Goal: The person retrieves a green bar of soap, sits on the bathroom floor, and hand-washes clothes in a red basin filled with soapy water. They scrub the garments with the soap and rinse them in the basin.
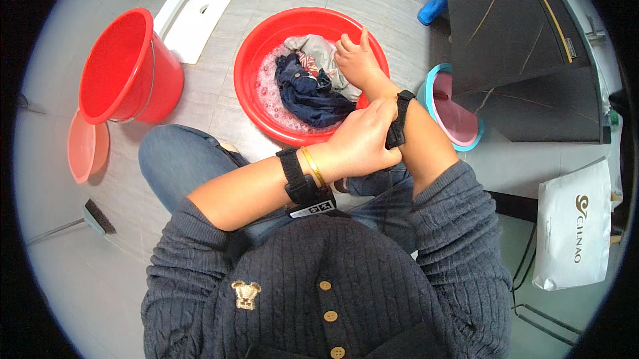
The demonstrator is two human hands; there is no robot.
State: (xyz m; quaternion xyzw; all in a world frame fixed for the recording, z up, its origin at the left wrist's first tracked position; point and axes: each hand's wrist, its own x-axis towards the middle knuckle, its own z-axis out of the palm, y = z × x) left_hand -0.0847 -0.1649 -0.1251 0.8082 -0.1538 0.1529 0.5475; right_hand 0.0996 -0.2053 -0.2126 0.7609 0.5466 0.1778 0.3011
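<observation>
A grey tiled floor (208,96) carries a red basin (245,59) at the middle, with dark blue clothes (303,96) and paler cloth (319,46) lying in suds. To its left stand a red bucket (163,79) and a pink bowl (88,152); farther off is a white squat toilet (174,20). A black marbled cabinet (506,26) fills the far right, a white bag (572,226) the near right. The left hand (366,138) closes on the black strap (397,129) around the right wrist; its fingertips are hard to make out. The right hand (359,62), empty, hangs loosely open, fingers slightly curled, over the basin's right side, hiding part of it. The cabinet covers part of a blue-rimmed tub (429,92); the picture's dark rim cuts off the walls.
</observation>
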